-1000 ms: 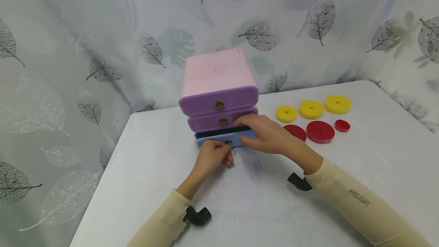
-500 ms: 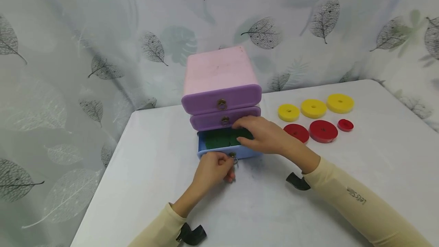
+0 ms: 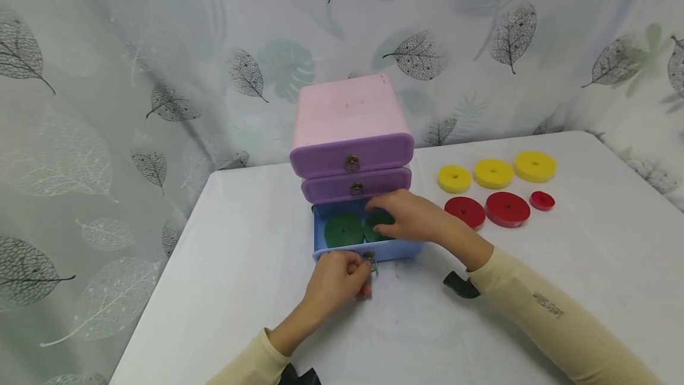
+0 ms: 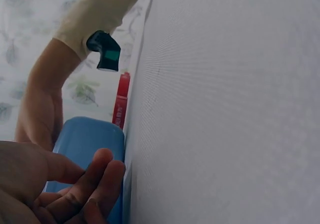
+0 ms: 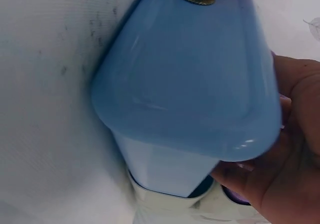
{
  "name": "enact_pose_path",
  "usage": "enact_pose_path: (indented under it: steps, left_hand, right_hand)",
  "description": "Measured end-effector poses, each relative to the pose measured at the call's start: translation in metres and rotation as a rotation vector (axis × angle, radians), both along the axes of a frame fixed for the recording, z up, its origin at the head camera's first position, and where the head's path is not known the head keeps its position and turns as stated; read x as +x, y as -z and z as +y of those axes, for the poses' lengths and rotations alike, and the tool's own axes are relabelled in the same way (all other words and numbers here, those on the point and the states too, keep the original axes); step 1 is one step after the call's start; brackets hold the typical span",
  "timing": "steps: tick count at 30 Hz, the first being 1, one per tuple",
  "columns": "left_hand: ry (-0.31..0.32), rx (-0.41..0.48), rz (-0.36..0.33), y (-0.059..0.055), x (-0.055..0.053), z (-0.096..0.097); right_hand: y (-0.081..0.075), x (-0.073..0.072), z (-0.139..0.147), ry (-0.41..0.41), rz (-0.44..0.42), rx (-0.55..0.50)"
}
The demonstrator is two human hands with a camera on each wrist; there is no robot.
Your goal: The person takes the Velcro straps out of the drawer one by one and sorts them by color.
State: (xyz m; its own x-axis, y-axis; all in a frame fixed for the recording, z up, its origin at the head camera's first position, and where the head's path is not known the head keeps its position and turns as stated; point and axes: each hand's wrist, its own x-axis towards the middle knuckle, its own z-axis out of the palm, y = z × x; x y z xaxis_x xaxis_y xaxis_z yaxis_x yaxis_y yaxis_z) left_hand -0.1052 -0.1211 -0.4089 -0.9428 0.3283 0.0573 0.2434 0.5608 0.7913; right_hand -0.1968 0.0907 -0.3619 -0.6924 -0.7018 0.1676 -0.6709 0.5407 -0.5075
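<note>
A blue drawer sticks out from the bottom of a small chest. Two green discs with centre holes show in it: one green disc at left, the other green disc partly behind my right hand. My left hand pinches the metal ring pull on the drawer front. Over the drawer's right half, my right hand has relaxed, bent fingers with nothing visible in them. In the right wrist view that hand is beside the blue front, its fingertips partly hidden.
Two purple-fronted drawers, the upper one and the middle one, are closed above. To the right on the white table lie three yellow discs and three red discs. A leaf-patterned curtain hangs behind.
My left hand has pulled the blue drawer out toward me, uncovering the green discs. My right hand has stayed near the chest's right side, now over the drawer's inside.
</note>
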Motion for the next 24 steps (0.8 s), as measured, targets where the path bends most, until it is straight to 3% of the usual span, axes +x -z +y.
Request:
enact_pose_path:
  steps: [10, 24]
  left_hand:
    - [0.004, -0.018, 0.029, 0.002, 0.001, 0.004]
    - [0.008, -0.004, 0.009, 0.000, 0.000, 0.003]
  right_hand:
    - [0.023, -0.016, -0.005, -0.091, -0.015, 0.038]
    - [0.030, -0.021, -0.013, -0.100, 0.017, 0.062]
